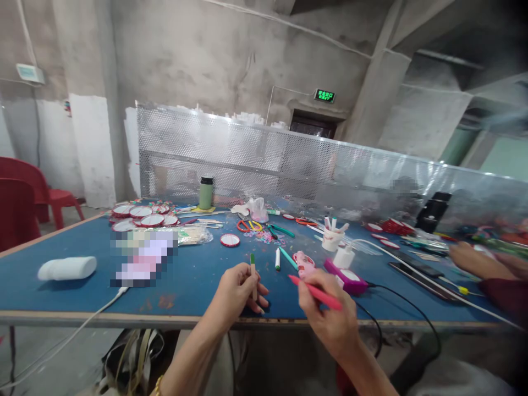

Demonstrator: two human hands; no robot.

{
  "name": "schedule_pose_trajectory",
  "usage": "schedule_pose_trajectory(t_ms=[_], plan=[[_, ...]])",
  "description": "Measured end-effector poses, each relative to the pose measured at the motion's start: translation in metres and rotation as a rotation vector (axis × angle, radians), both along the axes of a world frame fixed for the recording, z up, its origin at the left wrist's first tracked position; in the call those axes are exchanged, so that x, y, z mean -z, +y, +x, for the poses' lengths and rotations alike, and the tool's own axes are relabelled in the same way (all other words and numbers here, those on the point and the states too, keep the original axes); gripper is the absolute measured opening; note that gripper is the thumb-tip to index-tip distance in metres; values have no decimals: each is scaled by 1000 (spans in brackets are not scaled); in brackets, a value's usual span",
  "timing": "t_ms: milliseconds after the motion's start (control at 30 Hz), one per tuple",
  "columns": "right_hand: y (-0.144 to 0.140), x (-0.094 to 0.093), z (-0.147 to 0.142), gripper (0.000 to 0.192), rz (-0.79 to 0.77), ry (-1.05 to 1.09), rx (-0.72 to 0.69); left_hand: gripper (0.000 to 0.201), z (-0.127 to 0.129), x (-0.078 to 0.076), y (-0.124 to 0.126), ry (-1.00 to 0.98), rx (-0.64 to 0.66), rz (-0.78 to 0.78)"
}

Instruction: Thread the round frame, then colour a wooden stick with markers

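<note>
While my left hand (239,286) pinches a flat stick (253,278) between thumb and finger, its other fingers hang loose and a little apart. The stick stands nearly upright above the near edge of the blue surface (190,278), and its top end is green. My right hand (333,314) is curled around a red pen (330,299). The pen's thin end points left to the stick, but they do not touch.

Past my hands lie a white pen (278,259) with a green end and a teal pen (288,258), side by side. A pink thing (304,263) is just behind my right hand, near a purple box (350,281). A cup (332,240) of pens stands behind the box. Far to the right is another person's hand (468,260).
</note>
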State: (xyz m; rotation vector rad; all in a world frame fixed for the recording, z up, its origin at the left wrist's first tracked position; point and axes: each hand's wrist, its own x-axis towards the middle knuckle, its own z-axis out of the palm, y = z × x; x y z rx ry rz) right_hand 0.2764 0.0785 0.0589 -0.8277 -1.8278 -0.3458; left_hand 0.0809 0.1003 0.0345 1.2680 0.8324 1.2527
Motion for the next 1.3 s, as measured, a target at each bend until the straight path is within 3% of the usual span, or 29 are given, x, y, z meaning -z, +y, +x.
schedule_pose_trajectory(t_ms=[67, 133, 233, 367, 600, 800, 1300], plan=[[-1, 3, -12, 11, -140, 337, -74, 33, 0, -1, 0, 10, 3, -10], [3, 6, -27, 21, -264, 585, -270, 33, 0, -1, 0, 25, 6, -21], [14, 9, -47, 22, -401, 716, -434, 35, 1, -1, 0, 28, 20, -36], [24, 6, -62, 18, -436, 702, -417, 38, 1, 1, 2, 18, 37, -27], [27, 15, -62, 20, -450, 684, -337, 42, 0, 0, 2, -3, 49, -25], [27, 13, -67, 19, -424, 675, -362, 47, -2, 2, 2, -14, 42, -8], [23, 23, -73, 22, -458, 618, -309, 35, -3, 1, 3, -16, 65, 36]])
